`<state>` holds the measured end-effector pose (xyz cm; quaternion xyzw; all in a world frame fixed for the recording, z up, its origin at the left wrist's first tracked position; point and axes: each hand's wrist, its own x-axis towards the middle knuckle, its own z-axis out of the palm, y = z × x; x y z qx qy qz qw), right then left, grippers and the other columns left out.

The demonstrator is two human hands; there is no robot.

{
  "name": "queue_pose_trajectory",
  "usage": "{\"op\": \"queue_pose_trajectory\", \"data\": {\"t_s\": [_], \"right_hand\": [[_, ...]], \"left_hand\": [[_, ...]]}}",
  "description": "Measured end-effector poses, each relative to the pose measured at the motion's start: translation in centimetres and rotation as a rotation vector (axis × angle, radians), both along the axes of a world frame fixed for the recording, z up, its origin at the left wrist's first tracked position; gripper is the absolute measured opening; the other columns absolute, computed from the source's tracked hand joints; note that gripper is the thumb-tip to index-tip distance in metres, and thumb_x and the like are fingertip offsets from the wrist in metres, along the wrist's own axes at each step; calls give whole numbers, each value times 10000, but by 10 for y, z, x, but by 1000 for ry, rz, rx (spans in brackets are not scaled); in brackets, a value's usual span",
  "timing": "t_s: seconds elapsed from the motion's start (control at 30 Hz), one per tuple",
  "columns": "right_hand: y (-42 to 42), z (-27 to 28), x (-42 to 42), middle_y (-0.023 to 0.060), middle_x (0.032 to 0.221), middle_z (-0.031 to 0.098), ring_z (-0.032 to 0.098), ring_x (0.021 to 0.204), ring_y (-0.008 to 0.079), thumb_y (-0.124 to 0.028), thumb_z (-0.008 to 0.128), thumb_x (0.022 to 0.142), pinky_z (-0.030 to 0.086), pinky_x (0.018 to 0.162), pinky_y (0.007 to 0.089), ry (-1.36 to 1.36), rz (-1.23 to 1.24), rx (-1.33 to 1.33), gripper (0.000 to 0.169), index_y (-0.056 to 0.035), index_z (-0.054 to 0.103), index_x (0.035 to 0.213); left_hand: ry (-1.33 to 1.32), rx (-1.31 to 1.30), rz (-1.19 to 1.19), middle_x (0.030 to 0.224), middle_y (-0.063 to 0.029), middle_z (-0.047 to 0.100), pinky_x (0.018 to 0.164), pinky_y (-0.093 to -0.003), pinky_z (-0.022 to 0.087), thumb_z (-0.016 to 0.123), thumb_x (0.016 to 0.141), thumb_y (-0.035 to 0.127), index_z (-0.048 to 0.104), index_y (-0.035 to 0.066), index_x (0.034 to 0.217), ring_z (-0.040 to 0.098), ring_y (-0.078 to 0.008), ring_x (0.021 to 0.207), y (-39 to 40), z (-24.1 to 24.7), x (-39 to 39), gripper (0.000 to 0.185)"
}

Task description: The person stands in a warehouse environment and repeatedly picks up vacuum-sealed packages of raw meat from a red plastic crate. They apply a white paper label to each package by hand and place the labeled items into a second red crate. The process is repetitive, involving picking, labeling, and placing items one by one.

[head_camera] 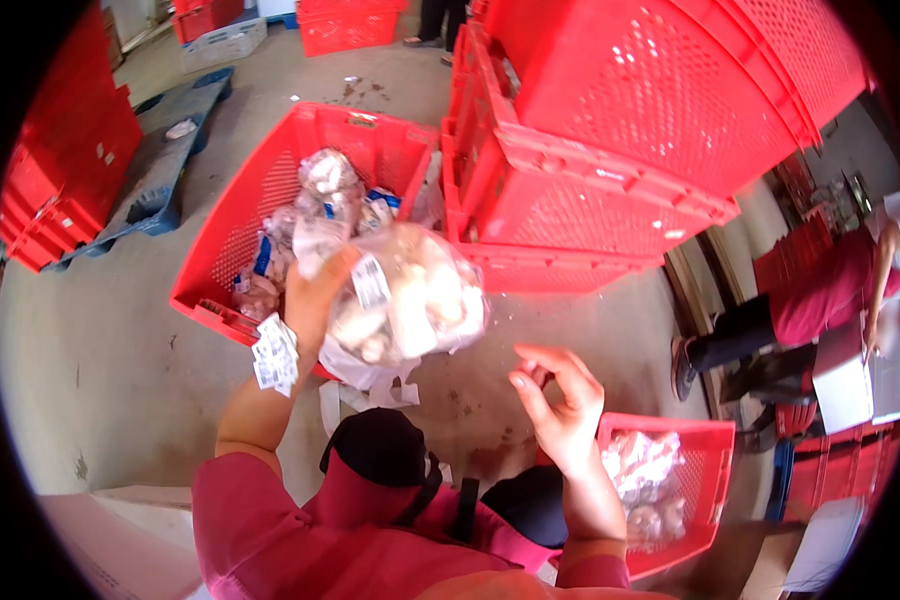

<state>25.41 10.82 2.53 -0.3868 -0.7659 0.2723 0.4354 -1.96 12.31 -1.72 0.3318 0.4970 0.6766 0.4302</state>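
My left hand [322,289] grips a clear plastic bag [420,300] of pale, lumpy contents that I cannot make out exactly. A white printed label [370,280] is on the bag beside my fingers. Several more printed labels [276,355] are stuck to my left wrist. Beneath and beyond the bag stands a red plastic crate [225,217] with several similar filled bags [330,176] inside. To the right, my right hand [566,405] is raised with its fingers curled and thumb and forefinger apart, holding nothing. Near its wrist is a second red crate [701,502] with more filled bags [645,480].
Tall stacked red crates [592,157] stand close beyond my right hand. A blue pallet [187,112] bears more crates [75,172] at left. At right a co-worker [817,292] bends over a white box [844,386]. A cardboard box [127,540] is at lower left.
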Motion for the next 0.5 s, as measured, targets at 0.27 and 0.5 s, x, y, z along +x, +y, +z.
{"op": "queue_pose_trajectory", "data": {"t_s": [0.27, 0.5], "right_hand": [[0, 12, 9, 53, 837, 582, 581, 738, 219, -67, 740, 688, 495, 632, 328, -237, 16, 212, 242, -83, 640, 908], [-2, 11, 19, 58, 862, 542, 585, 753, 234, -81, 730, 700, 496, 630, 343, -429, -2, 280, 218, -80, 639, 898]], "left_hand": [[200, 108, -388, 931, -42, 590, 711, -254, 471, 658, 837, 127, 570, -5, 1002, 563, -93, 831, -17, -14, 97, 228], [183, 126, -540, 862, -28, 564, 663, -246, 430, 641, 841, 138, 575, -2, 954, 529, -90, 781, -14, -7, 113, 192]]}}
